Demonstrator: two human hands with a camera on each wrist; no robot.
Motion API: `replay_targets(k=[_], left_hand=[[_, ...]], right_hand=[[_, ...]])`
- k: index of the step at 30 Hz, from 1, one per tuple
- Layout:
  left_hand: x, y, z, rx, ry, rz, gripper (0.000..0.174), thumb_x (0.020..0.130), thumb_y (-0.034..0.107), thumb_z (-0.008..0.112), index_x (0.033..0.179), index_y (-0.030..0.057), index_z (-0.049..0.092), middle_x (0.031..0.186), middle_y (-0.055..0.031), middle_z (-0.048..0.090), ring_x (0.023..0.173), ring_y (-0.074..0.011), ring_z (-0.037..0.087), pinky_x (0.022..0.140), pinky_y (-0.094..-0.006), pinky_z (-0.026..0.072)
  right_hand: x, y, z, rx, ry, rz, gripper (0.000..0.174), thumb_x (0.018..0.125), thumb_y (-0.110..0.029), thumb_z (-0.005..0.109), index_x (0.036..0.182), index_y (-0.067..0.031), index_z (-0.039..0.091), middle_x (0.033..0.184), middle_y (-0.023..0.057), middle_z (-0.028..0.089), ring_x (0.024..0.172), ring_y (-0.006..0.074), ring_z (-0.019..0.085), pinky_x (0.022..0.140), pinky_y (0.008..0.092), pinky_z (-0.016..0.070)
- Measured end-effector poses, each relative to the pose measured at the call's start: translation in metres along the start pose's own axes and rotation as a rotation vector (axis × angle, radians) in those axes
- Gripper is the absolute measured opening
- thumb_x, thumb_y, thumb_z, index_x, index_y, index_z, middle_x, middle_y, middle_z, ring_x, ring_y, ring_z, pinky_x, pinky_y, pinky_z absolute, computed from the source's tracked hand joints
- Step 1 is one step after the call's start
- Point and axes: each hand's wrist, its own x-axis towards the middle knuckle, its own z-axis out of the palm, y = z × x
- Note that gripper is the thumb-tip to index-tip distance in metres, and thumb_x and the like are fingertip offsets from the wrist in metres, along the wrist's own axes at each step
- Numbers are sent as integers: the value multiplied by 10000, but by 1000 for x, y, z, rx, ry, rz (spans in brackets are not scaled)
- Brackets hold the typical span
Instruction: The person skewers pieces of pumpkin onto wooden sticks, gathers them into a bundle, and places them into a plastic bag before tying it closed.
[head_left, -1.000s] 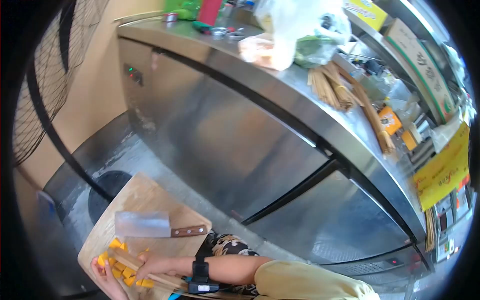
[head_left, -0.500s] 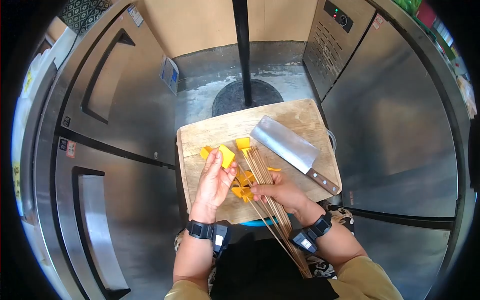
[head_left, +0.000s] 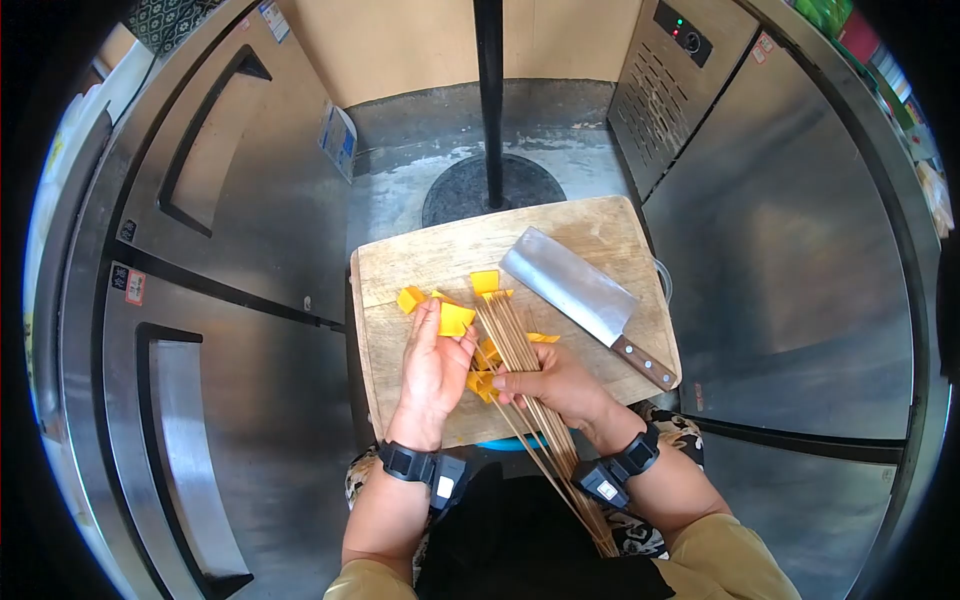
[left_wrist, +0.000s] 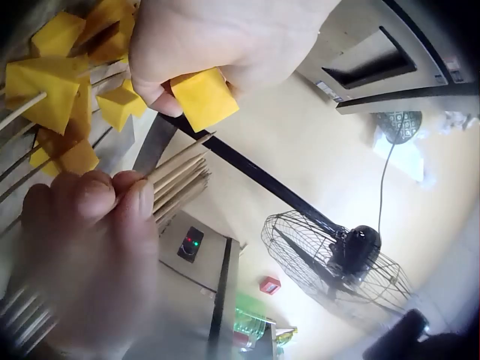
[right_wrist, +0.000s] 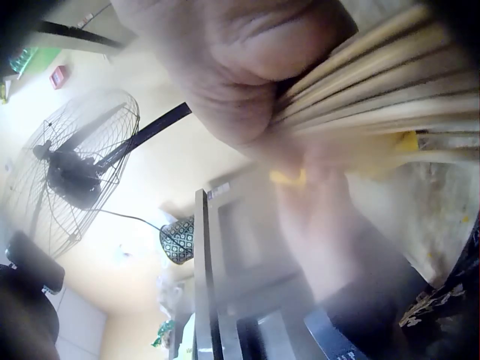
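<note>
In the head view my left hand pinches a yellow-orange chunk between thumb and fingers. My right hand grips a bundle of thin wooden sticks, whose tips point away from me. More yellow chunks lie on the wooden cutting board around the stick tips. The left wrist view shows the held chunk just beyond the pointed stick ends, apart from them; several other chunks there have sticks in them. Sticks fan out from the right hand in the right wrist view.
A cleaver lies on the board's right side, handle toward the lower right. Behind the board stands a black pole on a round base. Steel cabinets flank both sides. Something blue shows under the board's near edge.
The head view has swung from the right-hand counter back to the board. Since half a second ago, the left hand has shifted slightly right and its chunk has tilted; the right hand still grips the sticks.
</note>
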Motion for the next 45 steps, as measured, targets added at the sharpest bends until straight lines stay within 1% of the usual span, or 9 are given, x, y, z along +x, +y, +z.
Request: replay_targets(k=[11, 18, 22, 26, 29, 31, 34, 40, 45], left_hand=[[-13, -11, 12, 350, -103, 312, 106, 966, 238, 468, 1005, 140, 474, 991, 5, 475, 919, -107, 464, 805, -271, 388], [-18, -31, 13, 553, -43, 442, 121, 985, 245, 423, 981, 124, 428, 907, -5, 428, 759, -82, 437, 706, -221, 401], [-45, -57, 13, 642, -107, 297, 116, 981, 198, 420, 976, 83, 436, 882, -29, 411, 613, -72, 439, 570, -196, 415], [-38, -46, 17, 834, -138, 332, 127, 966, 158, 444, 992, 39, 481, 911, -56, 419, 645, -98, 463, 613, -219, 435], [-22, -19, 16, 1309, -97, 737, 97, 915, 83, 499, 1000, 34, 499, 930, -92, 457, 661, -167, 501, 648, -279, 461], [-7, 12, -5, 1436, -32, 833, 129, 838, 18, 551, 963, 31, 522, 941, -128, 502, 739, -245, 556, 709, -333, 473], [-1, 49, -26, 1537, 64, 524, 156, 781, 22, 611, 920, 42, 541, 934, -141, 530, 842, -281, 583, 759, -354, 472], [-11, 45, -23, 1944, -156, 174, 242, 710, 61, 689, 908, 62, 550, 946, -131, 545, 912, -314, 573, 800, -375, 469], [-15, 37, -27, 2019, -211, 315, 243, 700, 23, 661, 915, 41, 550, 967, -139, 555, 922, -326, 566, 796, -389, 471]], right_hand=[[2, 1, 1, -40, 27, 13, 127, 822, -107, 672, 890, -17, 615, 711, 41, 639, 587, 67, 570, 516, 168, 435], [-3, -4, 5, -70, 65, -35, 129, 828, -86, 657, 924, -22, 600, 725, 31, 627, 608, 65, 568, 522, 172, 431], [-2, -9, 3, -88, 106, -72, 125, 826, -46, 621, 944, -22, 587, 732, 13, 605, 631, 65, 556, 545, 190, 431], [1, -9, -4, -74, 119, -85, 124, 823, -33, 608, 941, -21, 572, 720, 7, 588, 623, 68, 536, 549, 205, 431], [-1, -7, -13, -116, 153, -70, 140, 824, -43, 633, 949, -22, 574, 741, 16, 601, 595, 63, 531, 527, 191, 428], [-6, -8, -18, -146, 184, -68, 156, 824, -44, 642, 961, -21, 570, 750, 20, 603, 579, 63, 528, 517, 185, 427], [-14, -16, -16, -136, 241, -73, 175, 829, -40, 633, 983, -21, 552, 728, 13, 572, 563, 71, 520, 517, 194, 429], [-19, -16, -26, -126, 263, -74, 139, 845, -67, 626, 956, -26, 553, 706, 3, 559, 557, 71, 518, 516, 198, 426], [-20, -17, -22, 12, 225, -59, 219, 841, -60, 606, 1050, -12, 562, 792, 5, 587, 644, 77, 552, 596, 208, 470]])
